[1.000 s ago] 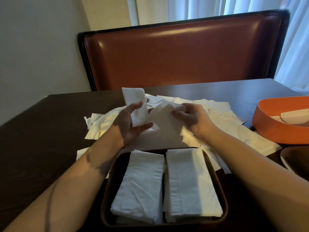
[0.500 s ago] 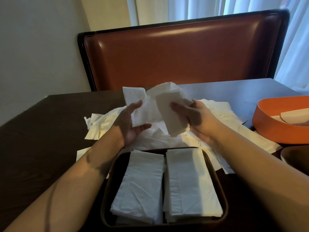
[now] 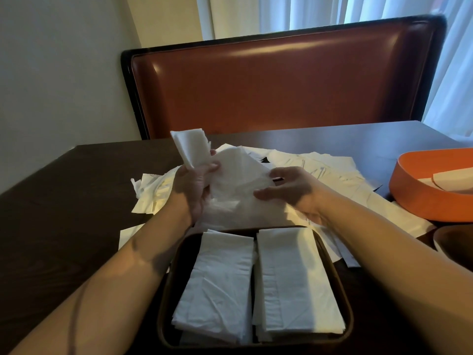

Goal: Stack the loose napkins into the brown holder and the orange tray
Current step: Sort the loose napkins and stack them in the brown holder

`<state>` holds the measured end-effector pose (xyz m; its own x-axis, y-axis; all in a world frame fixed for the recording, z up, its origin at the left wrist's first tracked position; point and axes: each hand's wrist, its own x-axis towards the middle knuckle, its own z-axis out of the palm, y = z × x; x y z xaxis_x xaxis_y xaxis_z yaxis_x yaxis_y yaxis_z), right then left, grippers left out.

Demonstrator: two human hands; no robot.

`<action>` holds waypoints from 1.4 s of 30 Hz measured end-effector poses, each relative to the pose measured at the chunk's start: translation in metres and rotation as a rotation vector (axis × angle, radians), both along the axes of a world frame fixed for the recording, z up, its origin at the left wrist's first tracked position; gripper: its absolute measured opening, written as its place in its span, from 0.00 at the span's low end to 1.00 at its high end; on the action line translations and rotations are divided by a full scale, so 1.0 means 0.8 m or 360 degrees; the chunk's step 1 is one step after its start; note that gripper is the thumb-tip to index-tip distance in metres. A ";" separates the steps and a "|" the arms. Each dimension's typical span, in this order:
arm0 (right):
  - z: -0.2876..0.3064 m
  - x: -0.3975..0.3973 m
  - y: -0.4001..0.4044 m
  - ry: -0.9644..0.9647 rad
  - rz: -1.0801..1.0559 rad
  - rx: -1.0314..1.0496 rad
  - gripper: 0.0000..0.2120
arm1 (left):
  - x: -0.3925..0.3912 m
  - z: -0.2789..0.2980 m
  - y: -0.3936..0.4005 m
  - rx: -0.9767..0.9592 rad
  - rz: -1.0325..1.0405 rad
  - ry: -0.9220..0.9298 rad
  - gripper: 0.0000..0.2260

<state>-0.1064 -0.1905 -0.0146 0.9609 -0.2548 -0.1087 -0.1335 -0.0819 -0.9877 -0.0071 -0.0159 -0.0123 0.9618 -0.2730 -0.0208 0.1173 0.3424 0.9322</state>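
My left hand (image 3: 195,187) grips a folded white napkin (image 3: 192,147) that stands upright, above the table. My right hand (image 3: 288,188) holds a larger, crumpled napkin (image 3: 238,175) against it, fingers under its right edge. Behind the hands lies a pile of loose napkins (image 3: 320,170) spread over the dark table (image 3: 64,201). The brown holder (image 3: 169,303) sits nearest me with two side-by-side stacks of folded napkins (image 3: 289,283) in it. The orange tray (image 3: 419,198) stands at the right with a napkin or two inside.
A brown leather bench back (image 3: 281,85) rises behind the table. Part of another brown bowl-like rim (image 3: 453,242) shows at the right edge, below the orange tray. White curtains (image 3: 332,11) hang at the back.
My right hand has lowered the second napkin from upright to a flatter lie against the left hand's napkin. The left hand has risen slightly.
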 end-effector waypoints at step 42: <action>0.011 -0.005 0.025 -0.0689 -0.0399 -0.0077 0.11 | -0.053 0.020 -0.008 0.0171 -0.1193 0.0180 0.32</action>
<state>-0.1107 -0.1704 -0.0056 0.8236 -0.4787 0.3042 0.2662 -0.1472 -0.9526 -0.0493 -0.0226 0.0040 0.5108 -0.8424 -0.1716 0.3792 0.0416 0.9244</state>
